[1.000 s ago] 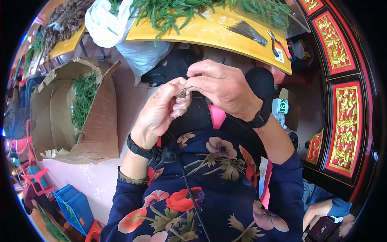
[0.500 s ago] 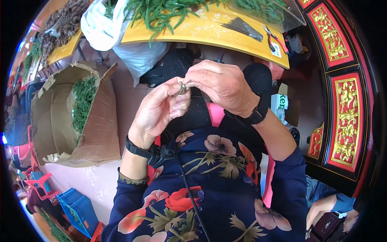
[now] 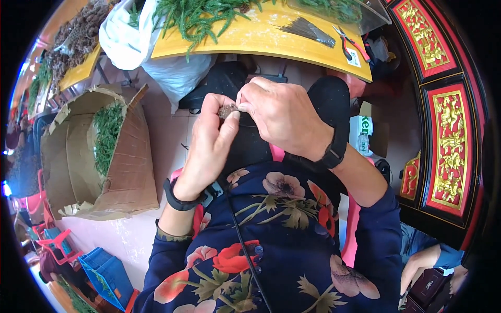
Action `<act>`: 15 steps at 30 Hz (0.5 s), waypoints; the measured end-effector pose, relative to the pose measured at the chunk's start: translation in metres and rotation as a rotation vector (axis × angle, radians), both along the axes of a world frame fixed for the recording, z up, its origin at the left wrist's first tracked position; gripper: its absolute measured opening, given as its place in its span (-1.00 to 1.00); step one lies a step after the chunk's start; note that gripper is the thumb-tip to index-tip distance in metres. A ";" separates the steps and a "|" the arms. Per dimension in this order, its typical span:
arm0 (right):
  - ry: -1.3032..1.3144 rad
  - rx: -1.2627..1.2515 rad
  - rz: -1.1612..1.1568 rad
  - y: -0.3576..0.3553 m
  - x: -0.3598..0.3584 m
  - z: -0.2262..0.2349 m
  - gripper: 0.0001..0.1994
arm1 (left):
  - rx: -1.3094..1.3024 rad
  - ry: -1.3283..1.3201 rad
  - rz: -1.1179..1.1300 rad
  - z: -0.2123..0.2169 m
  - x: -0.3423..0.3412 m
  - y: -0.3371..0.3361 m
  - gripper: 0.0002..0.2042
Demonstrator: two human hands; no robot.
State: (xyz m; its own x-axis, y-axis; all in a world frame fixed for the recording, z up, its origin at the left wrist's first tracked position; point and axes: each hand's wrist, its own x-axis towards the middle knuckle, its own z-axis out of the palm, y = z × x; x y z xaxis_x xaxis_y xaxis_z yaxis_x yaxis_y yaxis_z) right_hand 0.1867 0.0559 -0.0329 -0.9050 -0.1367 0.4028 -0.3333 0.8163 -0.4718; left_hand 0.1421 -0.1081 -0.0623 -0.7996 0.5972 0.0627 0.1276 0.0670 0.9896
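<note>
Open room lay between the hands [image 3: 245, 125] and the yellow table [image 3: 250, 41] at the upper centre of the frame, over the dark lap. The upper left was blocked by a white plastic bag [image 3: 156, 57] hanging off the table edge. The left side was closed off by an open cardboard box [image 3: 125, 172]. A strip of pale floor [image 3: 172, 135] between box and lap remained passable.
</note>
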 end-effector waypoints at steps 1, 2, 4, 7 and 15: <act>-0.033 -0.022 -0.013 0.000 0.000 0.000 -0.91 | -0.060 0.223 0.041 -0.002 0.001 0.001 -0.93; -0.033 -0.021 -0.015 0.002 0.000 0.001 -0.91 | -0.060 0.223 0.039 -0.003 0.001 0.002 -0.93; -0.145 -0.146 0.013 0.007 -0.002 0.005 -0.91 | -0.040 0.200 0.014 -0.004 -0.002 0.002 -0.93; -0.090 -0.210 0.034 0.014 -0.006 0.013 -0.89 | 0.052 -0.062 -0.052 0.007 -0.007 -0.004 -0.92; 0.151 -0.058 0.205 0.021 -0.015 0.018 -0.78 | 0.383 -0.817 -0.285 0.012 -0.019 -0.016 -0.87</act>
State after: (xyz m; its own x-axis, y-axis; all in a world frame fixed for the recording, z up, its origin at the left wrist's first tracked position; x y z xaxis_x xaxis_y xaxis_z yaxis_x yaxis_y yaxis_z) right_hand 0.1717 0.0768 -0.0148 -0.7902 -0.2833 0.5435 -0.5587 0.6975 -0.4487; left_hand 0.1230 -0.1246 -0.0504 -0.5099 0.8318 -0.2195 -0.6529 -0.2081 0.7283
